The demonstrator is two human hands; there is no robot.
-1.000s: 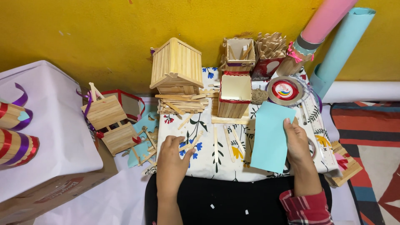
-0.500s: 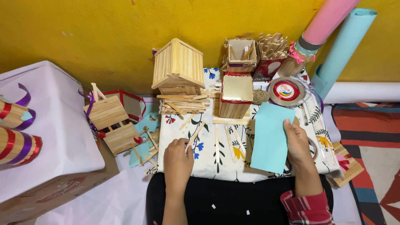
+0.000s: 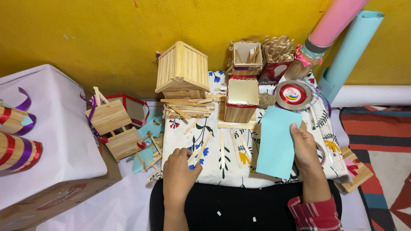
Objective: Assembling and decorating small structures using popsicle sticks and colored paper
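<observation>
My right hand [image 3: 307, 149] grips the right edge of a light blue paper sheet [image 3: 276, 141] and holds it over the floral cloth [image 3: 214, 164]. My left hand [image 3: 180, 171] rests on the cloth at its lower left, fingertips on a wooden craft stick [image 3: 201, 149]. Several more loose sticks [image 3: 233, 145] lie on the cloth between my hands. Behind them stand a small stick house [image 3: 182, 70] on a pile of sticks [image 3: 188, 109] and a square stick box [image 3: 240, 100] with a red rim.
Back right hold a tape roll [image 3: 293, 94], a box of sticks [image 3: 278, 53], an open stick cup [image 3: 246, 55] and pink and blue paper rolls [image 3: 342, 38]. At left are a white-covered box [image 3: 55, 141], striped ribbon rolls [image 3: 17, 149] and stick panels [image 3: 115, 128].
My left hand slid forward and right on the cloth onto a craft stick. My right hand with the blue paper stayed almost still.
</observation>
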